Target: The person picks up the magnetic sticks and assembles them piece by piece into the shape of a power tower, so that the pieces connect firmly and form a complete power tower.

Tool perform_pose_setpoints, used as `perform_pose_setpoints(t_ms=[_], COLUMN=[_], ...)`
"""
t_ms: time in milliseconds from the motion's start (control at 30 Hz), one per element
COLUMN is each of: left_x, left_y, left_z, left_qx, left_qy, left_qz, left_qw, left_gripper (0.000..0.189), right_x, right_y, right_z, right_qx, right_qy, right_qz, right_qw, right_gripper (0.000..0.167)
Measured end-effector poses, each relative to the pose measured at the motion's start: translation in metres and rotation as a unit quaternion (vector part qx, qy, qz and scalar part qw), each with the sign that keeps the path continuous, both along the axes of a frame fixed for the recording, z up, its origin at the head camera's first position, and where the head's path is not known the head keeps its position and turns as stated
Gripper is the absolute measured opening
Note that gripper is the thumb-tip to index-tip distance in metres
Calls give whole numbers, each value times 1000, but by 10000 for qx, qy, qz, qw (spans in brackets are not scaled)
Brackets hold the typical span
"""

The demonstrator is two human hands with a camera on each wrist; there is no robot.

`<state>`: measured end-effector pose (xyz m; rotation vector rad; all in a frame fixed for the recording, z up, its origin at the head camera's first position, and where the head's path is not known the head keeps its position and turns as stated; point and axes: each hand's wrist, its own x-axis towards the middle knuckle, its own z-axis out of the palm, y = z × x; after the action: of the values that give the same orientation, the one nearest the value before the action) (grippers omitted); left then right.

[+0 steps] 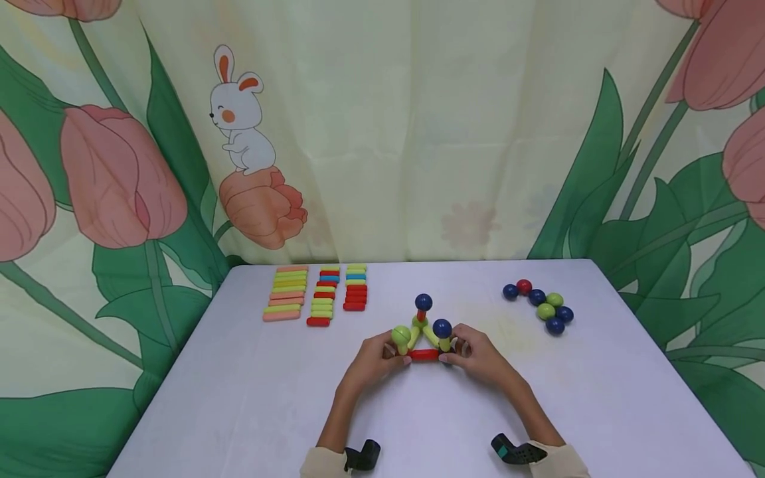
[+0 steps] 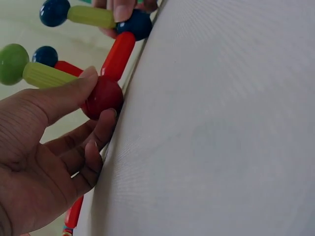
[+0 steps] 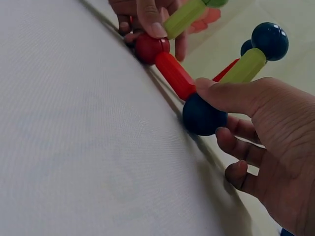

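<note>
A small frame of magnetic rods and balls stands on the table between both hands. Its front edge is a red rod (image 1: pixel 424 355), joining a red ball (image 2: pixel 104 98) at the left corner to a dark blue ball (image 3: pixel 204 115) at the right. My left hand (image 1: pixel 375 358) pinches the red ball between thumb and fingers; my right hand (image 1: pixel 483 357) grips the dark blue one likewise. Short uprights rise from the corners, topped by a green ball (image 1: pixel 401 336) on the left, a blue ball (image 1: pixel 442 328) on the right and another blue ball (image 1: pixel 423 303) at the back.
Three columns of loose rods, pink and yellow-green (image 1: pixel 285 293), mixed colours (image 1: pixel 323 297) and mostly red (image 1: pixel 355 290), lie at the back left. Several loose balls (image 1: pixel 546 311) cluster at the back right. Behind the white table (image 1: pixel 239 398) hangs a printed curtain (image 1: pixel 382 133).
</note>
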<state>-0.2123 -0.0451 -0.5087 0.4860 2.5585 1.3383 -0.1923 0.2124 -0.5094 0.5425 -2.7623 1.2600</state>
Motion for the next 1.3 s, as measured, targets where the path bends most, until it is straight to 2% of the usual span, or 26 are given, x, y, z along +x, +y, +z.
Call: perform_pose_setpoints(t_ms=[133, 300, 367, 433, 533, 633, 700, 767, 833, 900, 1000, 1100, 1300], left_x=[1, -4, -9, -14, -22, -30, -34, -39, -45, -50, -57, -60, -61], left_y=[-4, -20, -31, -46, -70, -95, -112, -127, -139, -148, -160, -168, -180], left_z=[2, 13, 18, 22, 26, 28, 27, 24, 21, 19, 18, 18, 17], left_qx=[-8, 11, 151, 258, 331, 162, -83, -379, -620, -800, -1034, -1246, -2042], left_qy=[-56, -245, -229, -31, 362, 588, 683, 735, 708, 552, 238, 40, 92], left_qz=[204, 201, 426, 887, 1860, 2765, 3220, 3564, 3813, 3903, 3816, 3607, 3227], left_qw=[9998, 9995, 9987, 9957, 9813, 9591, 9442, 9307, 9196, 9155, 9182, 9243, 9242], left_gripper=[31, 31, 31, 29, 24, 22, 24, 26, 30, 33, 34, 34, 32], right_x=[-2, -4, -5, -7, -10, -14, -17, -22, -27, -33, -42, -50, -56], right_y=[1, 19, 27, 33, 39, 44, 46, 46, 44, 42, 33, 21, 3], right_z=[-2, 0, 3, 5, 7, 9, 10, 9, 8, 7, 8, 10, 15], right_qx=[33, -104, -249, -374, -523, -756, -924, -1083, -1191, -1217, -1124, -1018, -991], right_qy=[-159, -942, -1270, -1451, -1661, -1916, -2091, -2254, -2304, -2218, -1996, -1809, -1666], right_qz=[213, 905, 1196, 1464, 1839, 2190, 2250, 1997, 1502, 1037, 614, 587, 777], right_qw=[9996, 9914, 9844, 9778, 9674, 9537, 9472, 9474, 9540, 9619, 9715, 9765, 9779], right_gripper=[30, 44, 48, 49, 50, 50, 47, 44, 41, 41, 44, 45, 43])
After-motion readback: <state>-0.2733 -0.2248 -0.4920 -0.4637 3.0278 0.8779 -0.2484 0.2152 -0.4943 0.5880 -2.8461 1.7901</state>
